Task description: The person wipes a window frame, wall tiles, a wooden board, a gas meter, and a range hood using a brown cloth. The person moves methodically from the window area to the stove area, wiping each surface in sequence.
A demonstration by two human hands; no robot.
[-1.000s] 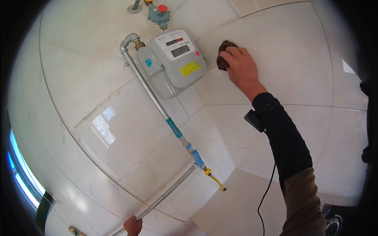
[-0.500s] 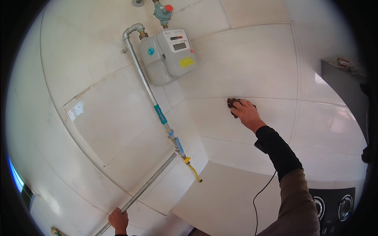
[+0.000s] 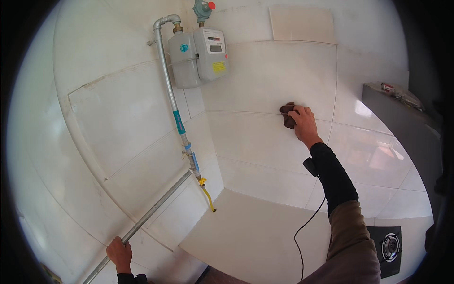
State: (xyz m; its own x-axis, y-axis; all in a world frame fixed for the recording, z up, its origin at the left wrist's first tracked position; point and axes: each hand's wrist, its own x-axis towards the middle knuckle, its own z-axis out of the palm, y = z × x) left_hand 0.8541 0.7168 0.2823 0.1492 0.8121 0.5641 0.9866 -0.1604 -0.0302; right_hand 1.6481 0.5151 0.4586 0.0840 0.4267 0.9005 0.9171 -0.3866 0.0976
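Note:
My right hand (image 3: 306, 124) presses a crumpled dark brown cloth (image 3: 288, 115) against the white tiled wall (image 3: 265, 73), right over a horizontal tile seam. Its fingers are bent around the cloth's right side. At lower left, my left hand (image 3: 119, 253) is wrapped around a grey metal pipe (image 3: 158, 204) that slants along the side wall. That pipe meets an upright pipe (image 3: 169, 85) with teal and blue wraps. A thin black cable (image 3: 301, 228) hangs from my right sleeve.
A grey gas meter (image 3: 211, 54) and a green regulator (image 3: 202, 10) with a red cap hang on the wall. A yellow hose (image 3: 208, 199) enters the pale countertop (image 3: 255, 232). To the right are a black gas stove (image 3: 388, 248) and a dark grey range hood (image 3: 399, 106) with small items on top.
The cloth and my right hand have moved slightly up and right along the wall seam. My left hand still grips the pipe. The whole view has shifted.

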